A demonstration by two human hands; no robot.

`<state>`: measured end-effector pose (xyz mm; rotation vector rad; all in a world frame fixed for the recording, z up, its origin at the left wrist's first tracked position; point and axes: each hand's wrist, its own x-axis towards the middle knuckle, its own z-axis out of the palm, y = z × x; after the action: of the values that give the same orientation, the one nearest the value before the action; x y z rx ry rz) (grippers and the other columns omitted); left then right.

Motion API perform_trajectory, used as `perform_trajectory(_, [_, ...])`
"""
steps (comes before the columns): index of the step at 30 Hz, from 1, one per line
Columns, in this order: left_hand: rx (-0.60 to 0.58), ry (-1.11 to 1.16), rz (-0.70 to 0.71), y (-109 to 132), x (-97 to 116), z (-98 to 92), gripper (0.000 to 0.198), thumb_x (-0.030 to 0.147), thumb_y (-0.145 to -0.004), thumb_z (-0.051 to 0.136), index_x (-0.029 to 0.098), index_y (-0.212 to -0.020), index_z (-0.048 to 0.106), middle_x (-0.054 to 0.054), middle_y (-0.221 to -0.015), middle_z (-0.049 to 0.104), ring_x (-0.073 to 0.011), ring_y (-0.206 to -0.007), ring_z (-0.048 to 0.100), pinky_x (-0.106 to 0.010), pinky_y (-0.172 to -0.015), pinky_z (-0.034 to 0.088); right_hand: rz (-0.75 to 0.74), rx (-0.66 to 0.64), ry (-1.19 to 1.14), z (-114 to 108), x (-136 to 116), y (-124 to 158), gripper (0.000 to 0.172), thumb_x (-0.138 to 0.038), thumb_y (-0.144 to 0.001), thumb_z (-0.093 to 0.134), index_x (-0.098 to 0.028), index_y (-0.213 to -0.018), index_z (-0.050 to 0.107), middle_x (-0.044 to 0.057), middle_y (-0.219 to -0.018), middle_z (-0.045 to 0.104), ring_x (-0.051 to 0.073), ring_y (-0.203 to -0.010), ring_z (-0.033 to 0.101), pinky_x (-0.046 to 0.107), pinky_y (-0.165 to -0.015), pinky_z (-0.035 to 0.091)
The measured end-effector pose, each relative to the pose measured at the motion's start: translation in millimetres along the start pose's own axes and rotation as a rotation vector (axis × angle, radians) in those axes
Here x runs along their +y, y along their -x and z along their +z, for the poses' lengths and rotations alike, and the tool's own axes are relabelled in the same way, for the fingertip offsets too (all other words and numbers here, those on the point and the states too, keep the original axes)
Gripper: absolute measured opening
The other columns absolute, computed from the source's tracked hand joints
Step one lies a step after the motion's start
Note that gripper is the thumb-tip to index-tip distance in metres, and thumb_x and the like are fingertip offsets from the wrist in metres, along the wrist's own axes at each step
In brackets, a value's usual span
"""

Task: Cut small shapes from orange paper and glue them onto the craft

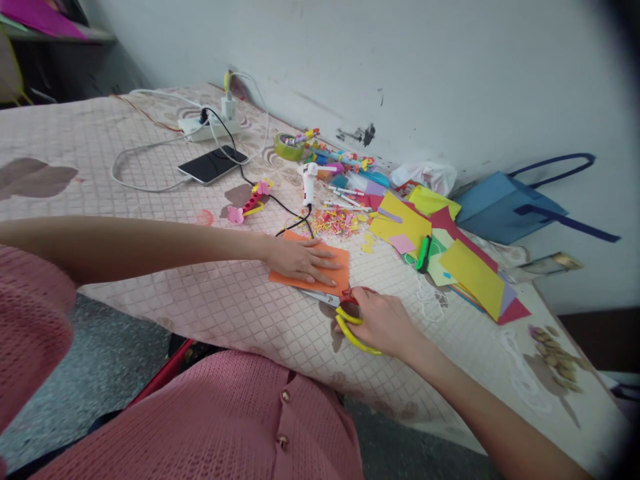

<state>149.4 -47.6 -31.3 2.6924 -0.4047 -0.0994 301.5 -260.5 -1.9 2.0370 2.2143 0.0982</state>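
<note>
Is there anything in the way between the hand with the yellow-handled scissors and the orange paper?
Only the scissors themselves, which the right hand holds by the handles, blades along the near edge of the orange paper. Nothing else visible. The glue gun lies beyond the paper.

Smooth, matt paper is seen in the sheet (344, 259); metal is bared on the scissors (331, 300), their grips (357, 339) finished in smooth plastic. Glossy glass is spotted on the phone (210, 167), plastic on the glue gun (309, 183), and rough knit is shown by the sweater (200, 420).
</note>
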Motion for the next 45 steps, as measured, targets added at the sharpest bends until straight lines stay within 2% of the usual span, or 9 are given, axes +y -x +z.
perform_trajectory(3, [-0.007,-0.038,0.034,0.5,-1.5,1.6,0.045,0.039,-0.090,0.031,0.037,-0.133,0.043,0.008,-0.148,0.028,-0.0191,-0.140,0.006,-0.043,-0.111,-0.008,-0.016,-0.008,-0.004,-0.3,1.5,1.7,0.046,-0.060,-0.077,0.050,-0.017,-0.094,0.053,0.009,-0.078,0.068,0.024,-0.068,0.065,0.028,-0.055,0.038])
perform_trajectory(10, [-0.015,-0.022,-0.007,0.5,0.8,-0.1,0.044,0.040,-0.089,0.033,0.037,-0.130,0.046,0.008,-0.147,0.031,-0.0184,-0.140,0.009,-0.042,-0.112,-0.004,-0.003,-0.011,0.012,-1.8,-0.2,1.7,0.046,-0.060,-0.076,0.051,-0.017,-0.093,0.053,0.008,-0.078,0.067,0.025,-0.068,0.065,0.029,-0.055,0.038])
perform_trajectory(17, [0.054,-0.059,0.065,1.5,-2.2,2.4,0.043,0.038,-0.089,0.033,0.037,-0.129,0.047,0.006,-0.145,0.035,-0.0197,-0.139,0.014,-0.043,-0.113,0.002,0.027,-0.054,-0.007,-3.7,-7.0,-6.5,0.050,-0.063,-0.076,0.050,-0.017,-0.095,0.053,0.009,-0.081,0.069,0.025,-0.072,0.066,0.028,-0.055,0.038])
perform_trajectory(22, [0.062,-0.074,0.083,1.3,-5.2,4.1,0.043,0.039,-0.090,0.032,0.037,-0.131,0.045,0.005,-0.145,0.036,-0.0213,-0.139,0.016,-0.045,-0.112,0.003,0.034,-0.084,-0.027,-2.2,-7.0,-4.2,0.051,-0.063,-0.076,0.049,-0.016,-0.094,0.053,0.009,-0.081,0.068,0.025,-0.074,0.066,0.029,-0.057,0.039])
perform_trajectory(29, [0.023,-0.084,0.080,1.9,-3.8,2.6,0.045,0.039,-0.091,0.029,0.038,-0.136,0.036,0.007,-0.149,0.026,-0.0212,-0.140,0.012,-0.045,-0.112,-0.004,0.052,-0.102,-0.026,-2.5,-9.2,-4.2,0.051,-0.063,-0.076,0.049,-0.017,-0.097,0.052,0.009,-0.084,0.068,0.026,-0.076,0.066,0.030,-0.059,0.040])
perform_trajectory(33, [-0.003,-0.061,0.048,1.0,-1.3,1.4,0.046,0.037,-0.090,0.031,0.037,-0.135,0.038,0.008,-0.150,0.022,-0.0196,-0.140,0.009,-0.043,-0.111,-0.008,0.054,-0.115,-0.026,-3.5,-12.5,-9.9,0.049,-0.059,-0.078,0.049,-0.017,-0.102,0.052,0.010,-0.087,0.068,0.026,-0.079,0.065,0.030,-0.061,0.041])
perform_trajectory(45, [0.048,-0.059,0.067,2.2,-0.7,1.0,0.044,0.039,-0.090,0.031,0.039,-0.131,0.044,0.007,-0.147,0.031,-0.0216,-0.139,0.016,-0.044,-0.112,-0.002,0.026,-0.078,0.000,-3.3,-15.7,-7.8,0.042,-0.054,-0.081,0.045,-0.016,-0.096,0.052,0.009,-0.082,0.067,0.025,-0.072,0.065,0.030,-0.057,0.038])
